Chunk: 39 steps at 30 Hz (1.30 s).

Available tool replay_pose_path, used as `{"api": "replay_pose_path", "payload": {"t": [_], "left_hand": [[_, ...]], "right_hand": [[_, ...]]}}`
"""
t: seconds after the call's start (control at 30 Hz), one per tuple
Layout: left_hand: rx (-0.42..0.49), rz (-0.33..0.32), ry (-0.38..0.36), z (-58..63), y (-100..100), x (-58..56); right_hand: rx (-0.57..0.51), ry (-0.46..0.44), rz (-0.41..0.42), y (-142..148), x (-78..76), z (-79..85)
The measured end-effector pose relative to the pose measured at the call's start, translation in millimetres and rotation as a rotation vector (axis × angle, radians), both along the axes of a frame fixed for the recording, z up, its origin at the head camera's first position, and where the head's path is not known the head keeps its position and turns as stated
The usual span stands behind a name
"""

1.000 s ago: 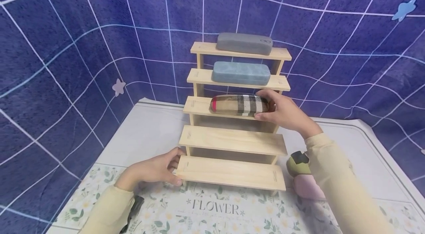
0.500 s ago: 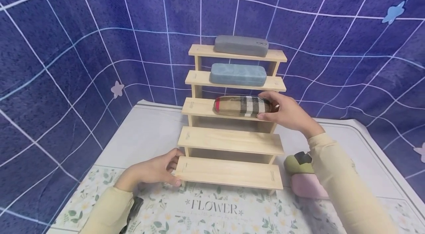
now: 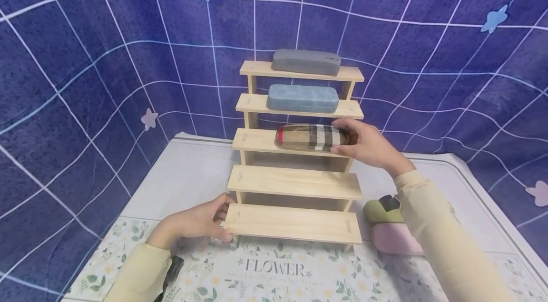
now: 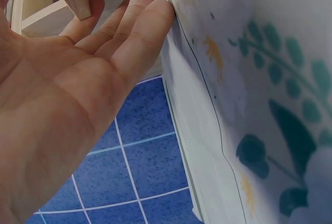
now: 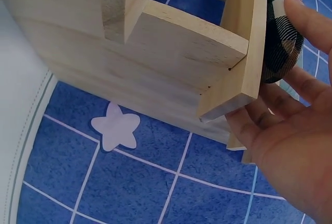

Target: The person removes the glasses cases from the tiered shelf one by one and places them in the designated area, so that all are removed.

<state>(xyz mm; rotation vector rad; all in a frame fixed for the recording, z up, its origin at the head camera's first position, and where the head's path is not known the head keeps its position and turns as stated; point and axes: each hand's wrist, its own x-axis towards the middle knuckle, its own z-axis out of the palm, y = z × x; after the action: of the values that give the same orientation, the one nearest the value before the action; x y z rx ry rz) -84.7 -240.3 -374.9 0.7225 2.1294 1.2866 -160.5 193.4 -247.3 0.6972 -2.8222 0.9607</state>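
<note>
A plaid glasses case (image 3: 299, 136) with a red stripe at its left end lies lengthwise on the middle step of a wooden stepped shelf (image 3: 293, 182). My right hand (image 3: 370, 144) grips the case's right end, thumb on the front side and fingers behind. In the right wrist view the checked end of the case (image 5: 282, 37) shows between thumb and fingers, beside the step's end. My left hand (image 3: 194, 220) holds the left end of the lowest step, thumb at the front corner. Its fingers (image 4: 140, 37) reach along the wooden side in the left wrist view.
A grey glasses case (image 3: 306, 62) sits on the top step, a blue one (image 3: 302, 98) on the step below. On the table right of the shelf lie a green case (image 3: 378, 211) and a pink case (image 3: 396, 238), partly behind my right sleeve. A blue grid-patterned curtain (image 3: 192, 21) hangs behind.
The plaid case has shifted slightly right along the middle step with my right hand still on it. The view has tilted up and turned a little right. My left hand stays at the lowest step.
</note>
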Motion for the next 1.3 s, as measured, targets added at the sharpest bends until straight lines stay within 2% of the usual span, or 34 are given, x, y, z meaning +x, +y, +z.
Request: {"api": "replay_pose_path", "payload": {"t": [0.3, 0.6, 0.93, 1.3], "left_hand": [[-0.013, 0.006, -0.005, -2.4, -0.2, 0.1], [0.003, -0.003, -0.012, -1.8, 0.6, -0.1], [0.002, -0.008, 0.001, -1.5, -0.4, -0.2], [-0.042, 0.027, -0.004, -2.6, 0.1, -0.2]], "right_hand": [[-0.066, -0.03, -0.036, 11.9, 0.1, -2.1], [-0.051, -0.064, -0.102, 37.2, 4.2, -3.7], [-0.047, -0.061, -0.114, 55.5, 5.4, -2.1], [-0.035, -0.075, -0.108, 81.3, 12.7, -0.2]]}}
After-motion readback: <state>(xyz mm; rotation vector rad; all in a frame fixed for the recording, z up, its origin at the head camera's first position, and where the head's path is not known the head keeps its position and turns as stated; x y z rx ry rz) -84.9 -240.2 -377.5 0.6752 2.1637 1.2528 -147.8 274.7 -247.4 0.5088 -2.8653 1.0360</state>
